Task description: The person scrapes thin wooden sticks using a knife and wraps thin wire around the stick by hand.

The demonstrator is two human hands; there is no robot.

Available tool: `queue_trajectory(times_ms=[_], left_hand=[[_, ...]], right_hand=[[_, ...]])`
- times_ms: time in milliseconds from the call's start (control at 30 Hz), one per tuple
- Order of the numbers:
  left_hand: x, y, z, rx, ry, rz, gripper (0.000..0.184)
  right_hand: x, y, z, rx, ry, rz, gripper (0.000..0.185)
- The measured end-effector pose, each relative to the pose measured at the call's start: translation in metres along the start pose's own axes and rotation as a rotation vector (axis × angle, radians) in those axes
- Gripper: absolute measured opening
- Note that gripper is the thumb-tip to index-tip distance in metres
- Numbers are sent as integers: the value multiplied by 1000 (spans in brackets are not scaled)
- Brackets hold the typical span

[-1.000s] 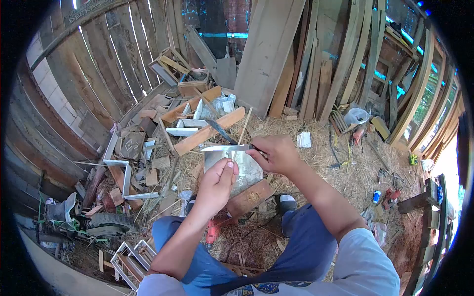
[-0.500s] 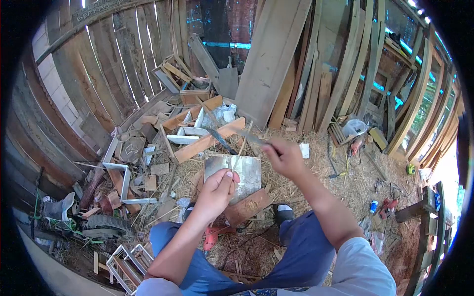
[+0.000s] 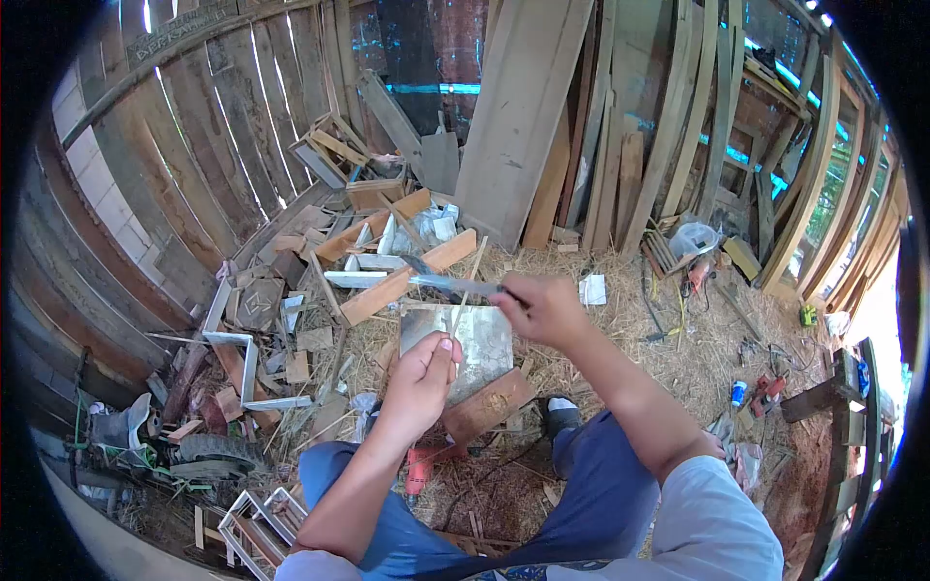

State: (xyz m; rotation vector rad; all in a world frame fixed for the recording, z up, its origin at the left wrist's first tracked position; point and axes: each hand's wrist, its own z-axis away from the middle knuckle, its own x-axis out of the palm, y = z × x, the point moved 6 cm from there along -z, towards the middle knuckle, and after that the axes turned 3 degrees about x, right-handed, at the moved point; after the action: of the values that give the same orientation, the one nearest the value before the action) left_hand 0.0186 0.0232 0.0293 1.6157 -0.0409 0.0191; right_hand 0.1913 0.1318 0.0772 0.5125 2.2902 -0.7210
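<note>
My left hand (image 3: 423, 376) is closed around the lower end of a thin wooden stick (image 3: 475, 266), which points up and slightly right. In my right hand (image 3: 544, 308) is a knife (image 3: 453, 284), gripped by its dark handle. Its blade points left and crosses the stick above my left hand; whether the edge touches the wood I cannot tell. Below both hands lies a scuffed metal-topped board (image 3: 487, 341), with a reddish-brown wood block (image 3: 489, 402) at its near edge. A red power tool (image 3: 418, 472) rests on the ground between my legs.
Scrap wood and white-edged frames (image 3: 252, 373) are piled at left, near a wheel (image 3: 218, 455). Long planks (image 3: 523, 126) lean against the back wall. Straw (image 3: 620, 368) covers the ground. Right of me are a blue can (image 3: 738, 393) and a red tool (image 3: 766, 399).
My right hand has moved slightly left and down, bringing the knife blade lower across the stick. My left hand keeps its hold on the stick. The camera view has shifted slightly.
</note>
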Motion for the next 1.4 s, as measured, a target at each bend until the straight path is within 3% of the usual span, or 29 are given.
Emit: queue_trajectory(times_ms=[133,200,300,567,633,833,967,1067,1167,1300,1400], left_hand=[[3,6,4,-32,-26,45,25],[8,16,12,-89,-55,108,26],[7,8,8,-155,-63,229,27],[4,11,5,-174,-37,269,24],[1,12,2,-101,-13,122,23],[0,2,-2,-13,-2,41,23],[5,3,1,-33,-25,72,24],[9,11,5,-15,-47,101,24],[11,11,9,-145,-53,211,25],[7,-2,4,-196,-50,275,26],[10,-2,4,-201,-48,249,26]], right_hand=[[-8,54,-3,120,114,36,32],[-22,85,0,352,171,78,32],[-28,92,4,396,216,-46,31],[0,10,9,208,-3,-129,26],[4,-7,7,72,-73,-12,27],[2,-11,2,-27,-55,64,29],[-5,18,-2,76,14,51,31],[-23,54,-2,306,149,42,33],[-28,75,6,390,194,-22,30],[-17,36,12,257,147,-69,29],[-2,4,12,124,-16,-114,28]])
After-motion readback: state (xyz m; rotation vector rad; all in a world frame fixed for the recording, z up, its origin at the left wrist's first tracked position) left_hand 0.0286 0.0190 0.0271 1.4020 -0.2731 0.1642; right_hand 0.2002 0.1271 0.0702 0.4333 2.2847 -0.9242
